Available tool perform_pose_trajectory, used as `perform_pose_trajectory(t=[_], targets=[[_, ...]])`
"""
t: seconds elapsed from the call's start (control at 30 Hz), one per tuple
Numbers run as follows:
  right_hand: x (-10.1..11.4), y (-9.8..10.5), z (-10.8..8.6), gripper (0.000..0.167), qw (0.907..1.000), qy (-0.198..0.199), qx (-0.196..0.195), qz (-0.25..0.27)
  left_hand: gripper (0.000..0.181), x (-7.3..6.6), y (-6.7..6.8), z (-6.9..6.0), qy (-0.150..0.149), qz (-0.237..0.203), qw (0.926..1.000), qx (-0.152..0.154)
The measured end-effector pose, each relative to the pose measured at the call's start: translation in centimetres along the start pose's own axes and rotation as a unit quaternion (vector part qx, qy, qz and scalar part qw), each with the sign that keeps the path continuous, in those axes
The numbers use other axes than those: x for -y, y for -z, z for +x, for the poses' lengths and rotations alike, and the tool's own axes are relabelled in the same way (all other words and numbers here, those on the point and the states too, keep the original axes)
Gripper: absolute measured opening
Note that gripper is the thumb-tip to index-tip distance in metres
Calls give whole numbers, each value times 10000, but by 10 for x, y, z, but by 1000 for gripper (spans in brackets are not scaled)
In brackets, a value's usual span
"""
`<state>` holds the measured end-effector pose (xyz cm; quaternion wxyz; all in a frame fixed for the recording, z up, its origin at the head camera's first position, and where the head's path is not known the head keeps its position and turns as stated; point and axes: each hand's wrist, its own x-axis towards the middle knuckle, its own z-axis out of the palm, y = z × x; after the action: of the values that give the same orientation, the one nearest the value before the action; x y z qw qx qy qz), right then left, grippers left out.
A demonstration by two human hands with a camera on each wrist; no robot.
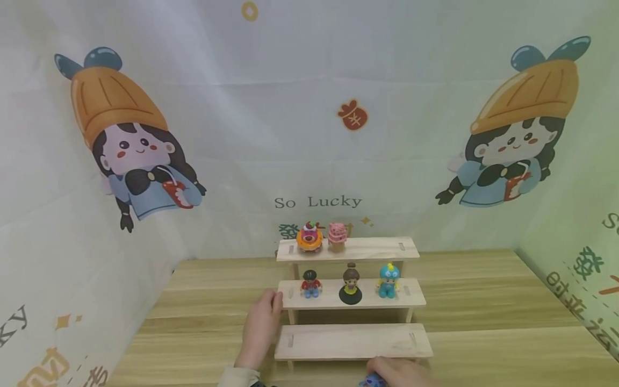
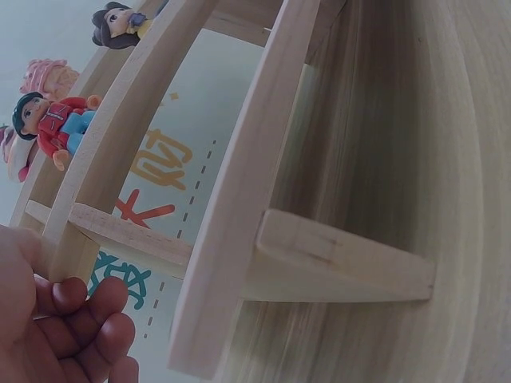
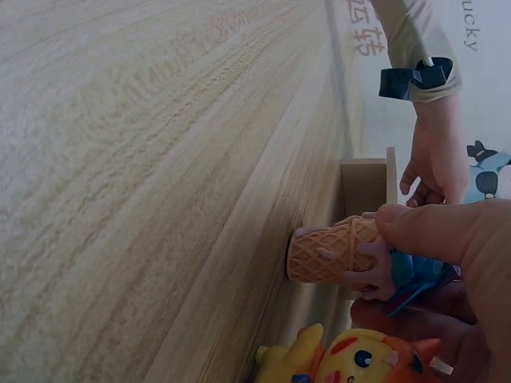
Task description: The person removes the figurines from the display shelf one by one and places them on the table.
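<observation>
The right hand is mostly closed, thumb and fingers pinching a cone toy by its blue upper part, while the waffle-patterned end sticks out from the fingertips towards the table; from these angles I cannot be sure whether that end touches the wood. A yellow and orange toy is near this hand, just beside the cone. Ahead of the right hand is the bottom shelf of a three-step wooden stand, with the cone on the near side of its front edge. The left hand is well to the left of the right one, its fingers curled in and its thumb and forefinger gripping the left end of the middle shelf. Just to the right of that grip sits a boy figure in a red jacket; farther right along the same board come a brown-haired doll on a dark round base and a turquoise figure. Beyond and above the left hand, the top shelf carries an orange ring-shaped toy and, just beside it, a pink toy. Behind everything, farthest from both hands, hangs a pale printed cloth.
</observation>
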<state>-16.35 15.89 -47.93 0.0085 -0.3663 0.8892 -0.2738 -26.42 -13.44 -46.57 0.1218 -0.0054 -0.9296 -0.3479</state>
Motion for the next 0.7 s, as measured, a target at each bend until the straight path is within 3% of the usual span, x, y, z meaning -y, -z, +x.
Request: perform_pose_trajectory(t=[0.4,0.63,0.7], targets=[[2,0,4,49,9992,-124,286,-269,25,1,0,-1,-15,-16,10000,-63],[-2,1,3,49,9992,137,27,-377,23,1,0,-1,-14,-30,10000,-15],[-1,4,4,51,9994,15,72,-344,23,1,0,-1,-24,-36,10000,-15]])
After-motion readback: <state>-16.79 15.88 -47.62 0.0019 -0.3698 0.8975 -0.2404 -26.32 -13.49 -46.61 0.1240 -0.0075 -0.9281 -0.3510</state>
